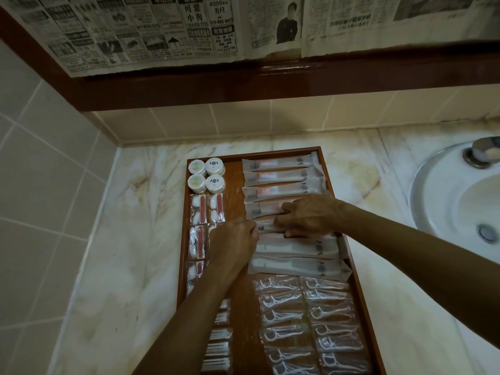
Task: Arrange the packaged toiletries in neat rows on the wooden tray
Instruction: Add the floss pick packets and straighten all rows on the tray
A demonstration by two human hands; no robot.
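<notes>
A wooden tray (pixel 239 182) lies on the marble counter. Its right side holds a column of long toothbrush packets (pixel 278 175), then paler long packets (pixel 295 249), and floss-pick packets (pixel 303 320) in two columns nearest me. On the left sit round white soap boxes (pixel 207 175), vanity kits with red strips (pixel 207 209) and cotton-bud packets (pixel 220 339). My left hand (pixel 232 244) pinches the left end of one toothbrush packet (pixel 263 226) in the column's middle. My right hand (pixel 308 215) presses down on that same packet and the one above it.
A white sink (pixel 457 201) with a metal tap (pixel 480 152) is at the right. Tiled walls rise at the left and back. Newspaper (pixel 162 28) hangs above a dark wooden frame (pixel 270 77). Marble counter (pixel 135 239) runs left of the tray.
</notes>
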